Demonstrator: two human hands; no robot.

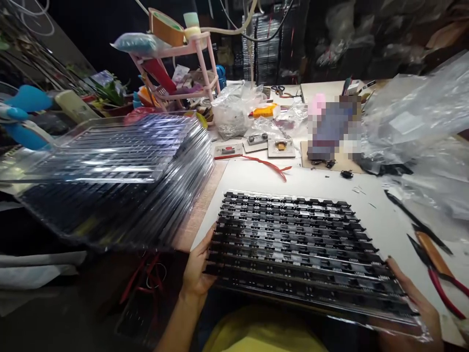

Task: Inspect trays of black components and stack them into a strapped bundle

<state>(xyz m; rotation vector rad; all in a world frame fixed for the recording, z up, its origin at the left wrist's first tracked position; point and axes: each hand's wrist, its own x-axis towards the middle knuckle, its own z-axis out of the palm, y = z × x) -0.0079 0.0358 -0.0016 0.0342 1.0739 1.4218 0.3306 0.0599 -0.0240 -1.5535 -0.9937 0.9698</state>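
A clear plastic tray (388,325) filled with rows of black strip-like parts (293,244) is held level over the near edge of the white work surface. My left hand (198,266) grips its left edge, the thumb along the side and the fingers partly hidden beneath. At the right edge, my right hand (417,298) is closed around the tray's side, most of its fingers out of sight under it. To the left rises a tall stack of similar clear trays (176,181), apart from the held one.
Pliers with red handles (436,278) and tweezers (417,220) lie at the right, below heaped plastic bags (421,122). Red ties (271,166) and small fixtures (280,146) sit beyond the tray. A pink rack (205,63) stands at the back left.
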